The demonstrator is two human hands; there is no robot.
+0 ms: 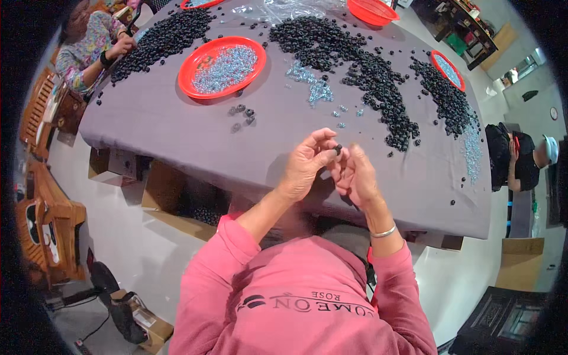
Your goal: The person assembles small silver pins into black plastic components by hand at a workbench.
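Above the near edge of the cloth-covered table, my left hand (305, 168) pinches a small black round piece (338, 149) between thumb and forefinger. Close beside it is my right hand (358, 177), its fingers curled in toward the piece; what they hold, if anything, is too small to make out. Beyond my hands, a few shiny pale-blue bits (341, 112) are scattered on the cloth. Several loose black pieces (241, 112) lie apart to the left. A long heap of similar black pieces (378, 89) stretches away at the right.
A red round tray (184, 80) of pale-blue bits stands left of centre. Another red basket (373, 13) sits at the far edge. Across the left corner, a co-worker's hand (121, 46) is beside another black heap (168, 41). Under the table stands an open cardboard box (160, 189).
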